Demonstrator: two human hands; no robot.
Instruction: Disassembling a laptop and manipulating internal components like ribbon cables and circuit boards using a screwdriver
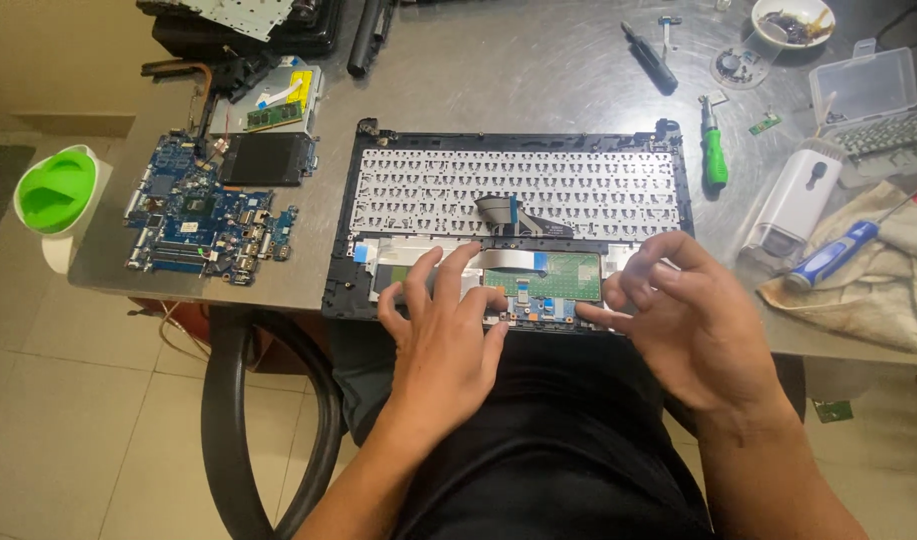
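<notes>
Left hand (440, 330): fingers spread, flat on laptop shell (518, 215), lower centre.
Right hand (693, 320): fingers curled apart, thumb touching touchpad board (553, 278); press gently.

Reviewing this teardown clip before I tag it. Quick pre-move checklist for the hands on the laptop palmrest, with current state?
1. Left hand flat on the upturned laptop palmrest, steadying it: ok.
2. Right hand fingertips at the right end of the green touchpad board: ok.
3. Both hands free of tools: ok.
4. Grey ribbon cable lies loose and curled across the keyboard back; whether either end is plugged in: cannot tell.
5. Palmrest front edge overhangs the table edge toward the lap: not ok.
6. Blue-handled screwdriver lies on the cloth to the right, green-handled screwdriver further back: ok.
</notes>
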